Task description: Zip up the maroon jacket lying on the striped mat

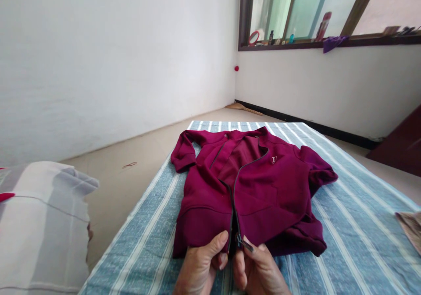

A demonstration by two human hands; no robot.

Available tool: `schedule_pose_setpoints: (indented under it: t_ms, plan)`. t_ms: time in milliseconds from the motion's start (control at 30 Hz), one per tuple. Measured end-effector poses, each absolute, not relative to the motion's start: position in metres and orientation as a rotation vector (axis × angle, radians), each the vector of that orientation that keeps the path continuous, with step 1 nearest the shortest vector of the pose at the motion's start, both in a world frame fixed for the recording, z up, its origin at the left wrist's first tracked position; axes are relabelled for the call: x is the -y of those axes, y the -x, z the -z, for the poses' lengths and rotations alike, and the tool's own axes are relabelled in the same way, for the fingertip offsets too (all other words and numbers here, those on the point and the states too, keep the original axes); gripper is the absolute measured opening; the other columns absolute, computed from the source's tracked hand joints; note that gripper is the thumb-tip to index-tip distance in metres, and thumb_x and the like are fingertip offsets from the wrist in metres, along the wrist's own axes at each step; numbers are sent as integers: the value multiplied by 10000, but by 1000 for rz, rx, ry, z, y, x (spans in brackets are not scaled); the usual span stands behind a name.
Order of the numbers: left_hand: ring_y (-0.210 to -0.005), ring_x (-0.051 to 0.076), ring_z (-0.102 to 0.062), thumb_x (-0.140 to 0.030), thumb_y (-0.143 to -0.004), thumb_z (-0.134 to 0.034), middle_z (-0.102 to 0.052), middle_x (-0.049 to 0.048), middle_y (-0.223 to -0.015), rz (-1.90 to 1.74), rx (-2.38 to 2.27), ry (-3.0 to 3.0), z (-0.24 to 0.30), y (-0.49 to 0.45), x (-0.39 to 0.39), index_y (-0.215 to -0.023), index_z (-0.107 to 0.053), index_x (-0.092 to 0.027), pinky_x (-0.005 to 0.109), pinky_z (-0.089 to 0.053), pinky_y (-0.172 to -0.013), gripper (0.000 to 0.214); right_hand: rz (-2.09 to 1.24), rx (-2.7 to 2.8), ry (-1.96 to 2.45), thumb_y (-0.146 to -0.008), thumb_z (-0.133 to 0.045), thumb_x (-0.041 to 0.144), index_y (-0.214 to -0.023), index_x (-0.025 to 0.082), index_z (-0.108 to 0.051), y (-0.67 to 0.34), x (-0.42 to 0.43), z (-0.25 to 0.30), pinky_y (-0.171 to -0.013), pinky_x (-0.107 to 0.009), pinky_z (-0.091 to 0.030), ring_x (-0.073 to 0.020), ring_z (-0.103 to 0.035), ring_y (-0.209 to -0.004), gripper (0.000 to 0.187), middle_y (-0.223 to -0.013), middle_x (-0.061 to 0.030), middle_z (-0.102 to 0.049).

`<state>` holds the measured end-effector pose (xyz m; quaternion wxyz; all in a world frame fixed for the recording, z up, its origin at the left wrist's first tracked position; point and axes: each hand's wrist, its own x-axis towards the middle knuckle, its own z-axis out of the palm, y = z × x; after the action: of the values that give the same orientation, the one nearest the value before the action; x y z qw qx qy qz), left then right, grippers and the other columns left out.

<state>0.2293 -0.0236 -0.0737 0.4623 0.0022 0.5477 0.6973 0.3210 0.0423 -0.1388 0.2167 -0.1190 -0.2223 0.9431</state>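
A dark magenta zip jacket lies front side up, its collar at the far end and its front partly open. Pinched in my left hand is the bottom corner of the left front edge. My right hand grips the opposite front edge at the hem, thumb beside the dark zipper slider. The two zipper edges run close together near the hem and spread apart toward the collar. A small metallic emblem sits on the right chest. My fingers partly hide the zipper's lower end.
Under the jacket is a blue cloth with white stripes. Grey and white checked fabric stands at the left. A brown patterned item lies at the right edge. Small items line the window sill, and a broom rests in the corner.
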Motion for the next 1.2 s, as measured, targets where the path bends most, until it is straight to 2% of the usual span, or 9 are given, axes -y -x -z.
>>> schedule_pose_setpoints:
  t_ms: [133, 300, 533, 733, 933, 1100, 1200]
  plan:
    - [-468, 89, -402, -459, -569, -820, -453, -20, -437, -1727, -1474, -112, 77, -232, 20, -410, -523, -159, 236, -381, -497, 450, -2537, 722, 447, -805, -640, 475, -454, 98, -644, -323, -41, 135, -370, -183, -270, -76, -431, -322, 515, -376, -52, -514]
    - [-437, 93, -430, -415, -606, -795, -484, -34, -441, -1821, -1630, -99, 81, -239, 11, -483, -531, -177, 233, -388, -463, 375, -2493, 810, 506, -790, -638, 510, -420, 124, -637, -324, -40, 124, -414, -220, -344, -106, -460, -338, 535, -376, -61, -524]
    - [-392, 135, -501, -394, -600, -781, -506, -24, -404, -1897, -1814, -70, 87, -244, 1, -471, -492, -204, 244, -403, -374, 369, -2398, 911, 628, -763, -647, 560, -483, 110, -684, -324, -40, 118, -400, -211, -315, -97, -446, -304, 531, -333, -58, -515]
    - [-284, 126, -448, -524, -645, -720, -470, -5, -321, -1718, -1920, -68, 90, -249, 2, -396, -464, -204, 235, -338, -283, 479, -2434, 933, 639, -755, -671, 524, -529, 98, -695, -327, -43, 116, -425, -211, -346, -99, -470, -321, 483, -361, -57, -547]
    - [-243, 123, -429, -619, -674, -654, -445, 0, -289, -1689, -1820, -127, 93, -254, 1, -371, -443, -206, 227, -337, -267, 554, -2418, 906, 691, -758, -656, 527, -509, 96, -684, -325, -43, 113, -442, -215, -343, -106, -481, -331, 498, -347, -57, -529]
    - [-279, 127, -457, -524, -665, -701, -465, -1, -301, -1672, -2038, -248, 87, -252, 1, -345, -478, -218, 227, -352, -312, 496, -2413, 880, 723, -761, -651, 524, -512, 103, -678, -323, -41, 111, -454, -214, -339, -95, -464, -318, 490, -360, -52, -541]
    - [-300, 139, -483, -432, -636, -739, -501, -4, -323, -1686, -2080, -283, 85, -250, 0, -420, -601, -222, 235, -362, -340, 332, -2413, 850, 713, -778, -637, 513, -520, 101, -680, -323, -41, 114, -473, -221, -357, -98, -457, -327, 488, -347, -44, -520]
